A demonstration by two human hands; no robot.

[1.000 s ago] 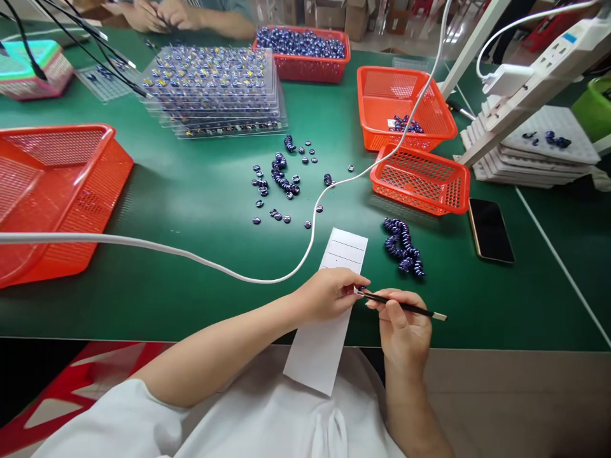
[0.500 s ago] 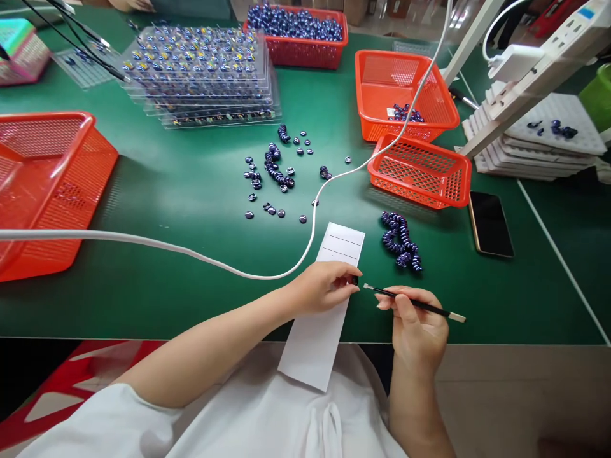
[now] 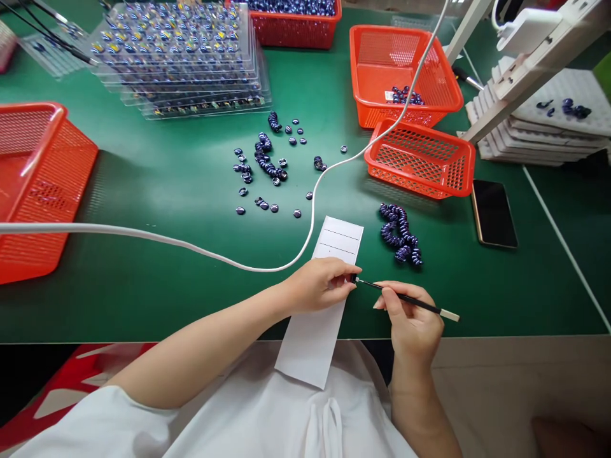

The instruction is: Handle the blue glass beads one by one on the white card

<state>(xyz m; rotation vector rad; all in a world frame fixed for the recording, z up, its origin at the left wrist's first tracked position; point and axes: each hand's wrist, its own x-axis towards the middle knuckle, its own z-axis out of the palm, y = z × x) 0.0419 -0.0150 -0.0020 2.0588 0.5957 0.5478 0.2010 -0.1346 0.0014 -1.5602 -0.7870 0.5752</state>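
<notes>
One green table (image 3: 157,299): spans the scene from left to right, its near edge by the white shirt (image 3: 267,413).
Large orange basket (image 3: 71,172): left, partly out of view.
Stack of clear trays (image 3: 205,105): far left, bearing rows of glossy blue pieces.
Stack of white trays (image 3: 520,137): far right, a few dark bits on top.
Middling orange basket (image 3: 382,63): far right of centre, with some dark beads inside.
Small orange basket (image 3: 422,184): just on the near side of that one.
White paper strip (image 3: 305,350): near, under the left hand, its near end overhanging the table edge.
Left hand (image 3: 317,285): near, above the strip; thumb and forefinger pinch a small dark piece.
Right hand (image 3: 415,324): near, to the right; thumb and fingers pinch a slim black tool.
Phone (image 3: 495,213): right, lying flat.
Coiled bead string (image 3: 403,238): farther than the right hand, left of the phone.
Slim black tool (image 3: 417,301): slanting, its left tip at the piece; contact I cannot tell.
Loose beads (image 3: 264,206): scattered around centre.
Small dark piece (image 3: 353,278): at the left fingertips, mostly hidden.
</notes>
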